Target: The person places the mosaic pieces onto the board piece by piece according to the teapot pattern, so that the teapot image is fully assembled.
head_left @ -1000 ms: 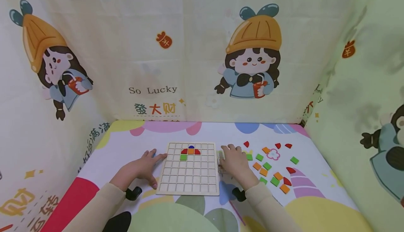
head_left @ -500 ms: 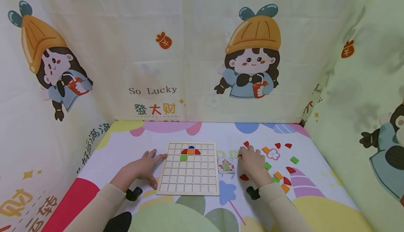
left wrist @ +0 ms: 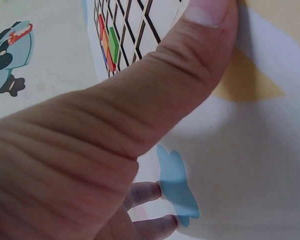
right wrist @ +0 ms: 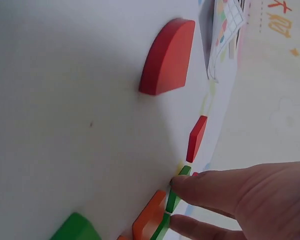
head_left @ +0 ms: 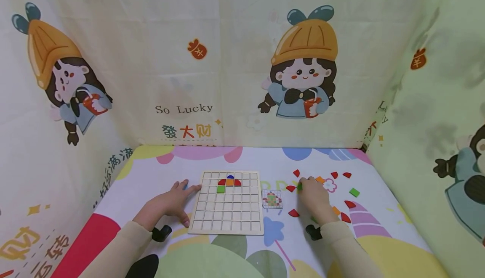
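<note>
My left hand (head_left: pixel 169 201) rests beside the wooden grid board (head_left: pixel 227 215), fingers spread, with its thumb and a fingertip at the board's left edge. On the board sit a blue piece (head_left: pixel 230 177), red quarter-round pieces (head_left: pixel 237 182), an orange square (head_left: pixel 229 182) and a green square (head_left: pixel 221 189). To the board's right, my right hand (head_left: pixel 315 198) pinches a green square block (head_left: pixel 299 186) at its fingertips. In the right wrist view, the thumb touches this green block (right wrist: pixel 176 192), close to an orange block (right wrist: pixel 149 216). Part of the grip is hidden.
A small printed pattern card (head_left: pixel 272 199) lies against the board's right side. Red quarter-round blocks (head_left: pixel 293 213), another green square (head_left: pixel 354 192) and several other blocks are scattered around the right hand. A printed cloth wall (head_left: pixel 242 80) rises behind the table.
My right hand has moved right, away from the card, uncovering it and some red blocks, and come to the green block. My left hand has stayed at the board.
</note>
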Demonstrator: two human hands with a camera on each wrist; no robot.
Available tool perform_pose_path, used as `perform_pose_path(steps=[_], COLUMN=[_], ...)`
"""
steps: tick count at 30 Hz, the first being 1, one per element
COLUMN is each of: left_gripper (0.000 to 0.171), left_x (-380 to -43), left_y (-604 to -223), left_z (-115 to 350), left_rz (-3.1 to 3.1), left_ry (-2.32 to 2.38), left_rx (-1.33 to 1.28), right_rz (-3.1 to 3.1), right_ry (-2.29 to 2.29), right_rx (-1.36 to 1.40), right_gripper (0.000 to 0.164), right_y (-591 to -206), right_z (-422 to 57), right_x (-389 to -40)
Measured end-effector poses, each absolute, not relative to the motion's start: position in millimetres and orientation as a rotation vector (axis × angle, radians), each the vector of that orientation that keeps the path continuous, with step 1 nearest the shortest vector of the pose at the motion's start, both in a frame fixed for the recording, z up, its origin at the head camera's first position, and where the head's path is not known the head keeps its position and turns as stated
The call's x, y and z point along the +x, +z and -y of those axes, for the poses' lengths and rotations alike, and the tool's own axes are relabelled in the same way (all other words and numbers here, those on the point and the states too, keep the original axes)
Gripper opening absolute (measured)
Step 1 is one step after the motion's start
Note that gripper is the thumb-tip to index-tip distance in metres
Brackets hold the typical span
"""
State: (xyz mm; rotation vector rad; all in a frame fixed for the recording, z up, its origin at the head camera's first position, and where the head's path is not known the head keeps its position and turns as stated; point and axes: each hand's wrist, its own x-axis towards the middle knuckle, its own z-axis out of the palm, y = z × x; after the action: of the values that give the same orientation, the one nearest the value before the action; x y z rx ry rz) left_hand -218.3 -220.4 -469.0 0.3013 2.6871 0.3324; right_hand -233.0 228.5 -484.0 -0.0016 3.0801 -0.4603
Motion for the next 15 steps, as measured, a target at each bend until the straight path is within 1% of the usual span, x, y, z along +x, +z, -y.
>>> perform_pose_path(steps=[7,15], left_gripper=[0.122,0.123], left_x=[-219.0,-217.6], left_y=[-469.6,-467.3], left_z=[220.8,220.5], left_rz=[-2.683,-2.682], left_ry=[0.336,0.343], left_rx=[0.313,0.319], right_rz=[-3.092,-3.098], right_ry=[-0.497,-0.493], right_rx=[0.005,0.006], right_gripper=[0.027,0.032], right_y=[-487.6,-481.2], right_z=[-232.5,-230.4], right_x=[-238.0,-238.3])
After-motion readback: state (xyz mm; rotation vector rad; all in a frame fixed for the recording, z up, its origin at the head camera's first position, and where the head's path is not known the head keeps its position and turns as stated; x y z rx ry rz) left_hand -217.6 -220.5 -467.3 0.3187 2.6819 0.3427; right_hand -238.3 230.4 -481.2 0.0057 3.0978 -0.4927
